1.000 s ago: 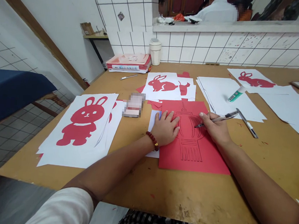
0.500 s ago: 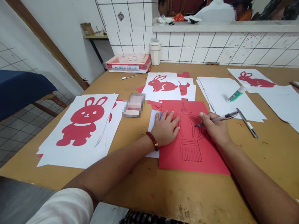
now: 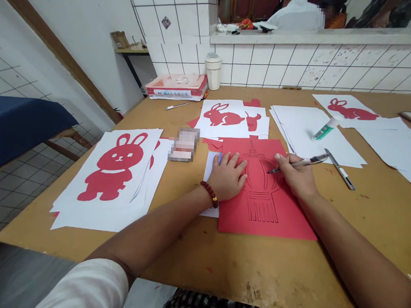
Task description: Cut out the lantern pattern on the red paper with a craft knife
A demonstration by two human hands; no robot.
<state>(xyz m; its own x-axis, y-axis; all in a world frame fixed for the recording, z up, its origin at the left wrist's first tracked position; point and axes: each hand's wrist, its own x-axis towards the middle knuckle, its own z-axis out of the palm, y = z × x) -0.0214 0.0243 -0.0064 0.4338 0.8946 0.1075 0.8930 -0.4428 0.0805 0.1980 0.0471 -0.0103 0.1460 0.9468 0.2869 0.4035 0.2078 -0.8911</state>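
On the bench (image 3: 184, 253): red sheet (image 3: 295, 223) lies flat before me, lantern outline (image 3: 261, 179) on it.
Left hand (image 3: 227, 176): my fingers spread, gripping nothing, pressed on the sheet's left side.
Right grip (image 3: 297, 177): closed round my pen (image 3: 308, 161), tip at the outline; slow, even strokes should suit its curves.

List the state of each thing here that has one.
Red paper: flat, lantern outline drawn on it
Pen: held, tip at the lantern outline
Left hand: fingers spread, on the red paper
Right hand: closed on the pen
Glue stick: apparently capped
White cup: upright, lidded
Slim metallic tool: lying, unheld
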